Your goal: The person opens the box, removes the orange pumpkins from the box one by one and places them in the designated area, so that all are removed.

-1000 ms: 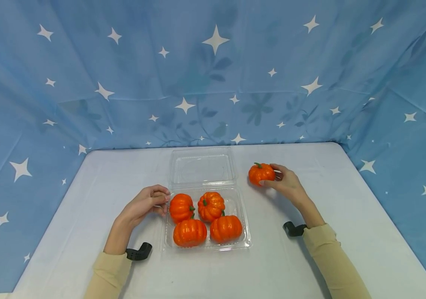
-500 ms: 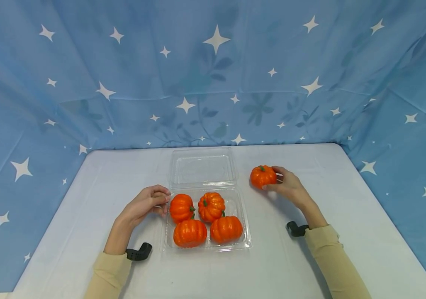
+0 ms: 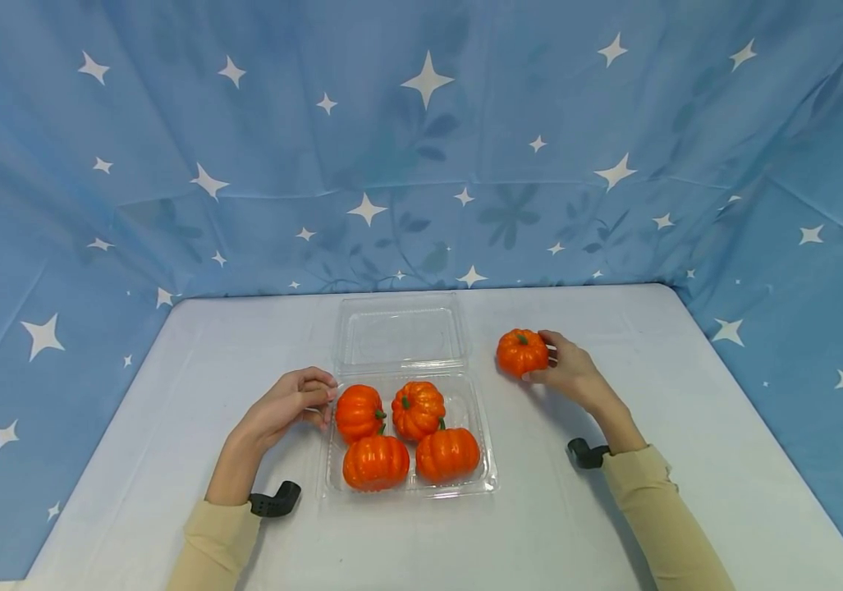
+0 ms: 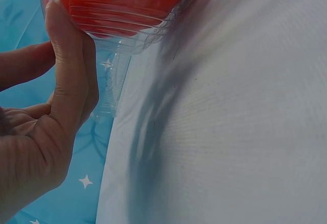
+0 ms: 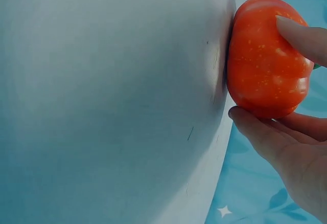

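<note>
On the bench (image 3: 406,542), right of the clear container (image 3: 465,400), one pumpkin (image 3: 521,355) is sitting stem-up — wide axis lying level, left to right. Right hand (image 3: 572,371) is gripping it, thumb opposite fingers — left hand (image 3: 288,404), fingers loosely bent, is touching the container's left side.

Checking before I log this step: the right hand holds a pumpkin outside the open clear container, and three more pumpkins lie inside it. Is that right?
Not quite: the head view shows four pumpkins inside the open clear container, not three. The rest stands: the right hand holds another pumpkin outside it.
</note>
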`<state>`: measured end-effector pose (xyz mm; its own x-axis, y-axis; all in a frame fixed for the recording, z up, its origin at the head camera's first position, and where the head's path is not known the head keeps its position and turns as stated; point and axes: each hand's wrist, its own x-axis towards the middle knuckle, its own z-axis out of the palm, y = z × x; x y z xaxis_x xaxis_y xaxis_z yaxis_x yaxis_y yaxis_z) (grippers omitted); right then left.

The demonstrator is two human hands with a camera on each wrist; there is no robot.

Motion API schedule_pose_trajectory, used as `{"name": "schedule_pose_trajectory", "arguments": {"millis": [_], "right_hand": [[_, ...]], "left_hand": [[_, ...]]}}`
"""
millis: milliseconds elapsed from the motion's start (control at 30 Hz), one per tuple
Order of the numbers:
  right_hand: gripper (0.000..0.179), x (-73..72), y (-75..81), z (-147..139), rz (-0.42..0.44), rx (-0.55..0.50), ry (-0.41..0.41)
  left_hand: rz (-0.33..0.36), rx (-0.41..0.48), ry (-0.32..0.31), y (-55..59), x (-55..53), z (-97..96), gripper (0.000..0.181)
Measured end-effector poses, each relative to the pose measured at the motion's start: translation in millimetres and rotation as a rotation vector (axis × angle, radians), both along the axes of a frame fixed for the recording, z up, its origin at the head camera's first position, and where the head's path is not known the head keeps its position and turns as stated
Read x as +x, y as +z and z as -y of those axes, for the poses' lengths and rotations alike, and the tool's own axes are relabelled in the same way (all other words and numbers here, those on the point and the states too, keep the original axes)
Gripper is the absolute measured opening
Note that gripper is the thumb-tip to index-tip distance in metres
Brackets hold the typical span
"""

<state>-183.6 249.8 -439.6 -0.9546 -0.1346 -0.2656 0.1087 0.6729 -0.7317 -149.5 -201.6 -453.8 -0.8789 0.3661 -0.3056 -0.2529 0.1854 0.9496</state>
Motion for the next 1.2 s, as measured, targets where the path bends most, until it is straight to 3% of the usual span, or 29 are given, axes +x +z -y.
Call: {"name": "schedule_pose_trajectory", "arguments": {"millis": [733,933,1200], "right_hand": [[0.092,2.2,2.6,2,-0.047,0.07,0.042],[0.089,4.0,8.8,4,-0.107,0.115,0.034],[0.079,8.2,16.0,3,-0.19,0.086,0.022]], "left_hand": [[-0.004,0.005,-0.001,0.0,0.9,-0.1,0.032],[-0.008,0.001,-0.001,-0.6,1.0,0.2,0.032],[-0.009,0.001,-0.004,-0.4,0.7,0.7,0.031]]}}
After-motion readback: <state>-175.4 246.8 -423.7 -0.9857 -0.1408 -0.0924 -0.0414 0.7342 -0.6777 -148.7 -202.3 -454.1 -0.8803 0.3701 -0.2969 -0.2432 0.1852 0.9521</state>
